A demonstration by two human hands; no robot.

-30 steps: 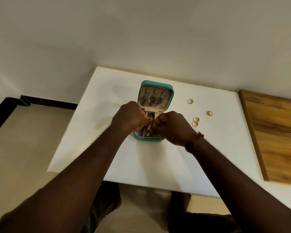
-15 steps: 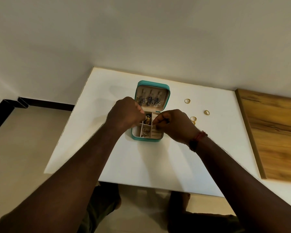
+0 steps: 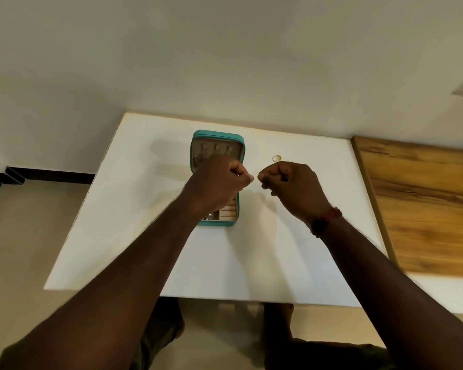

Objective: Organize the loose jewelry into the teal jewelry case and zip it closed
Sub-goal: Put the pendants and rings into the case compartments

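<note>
**Ring at 11 o'clock off your right hand**

Gold ring (image 3: 277,158) lies loose on the white counter (image 3: 134,209), just past your right hand (image 3: 292,182), toward 11 o'clock. Left hand (image 3: 219,180) is over the teal jewelry case (image 3: 217,137). Both hands are curled into fists, close together but apart, and no piece shows in either. The case is open, long axis 12 to 6, lid at 12. From the ring, the tray lies toward 8 o'clock. Likely your right hand's pick.
</note>
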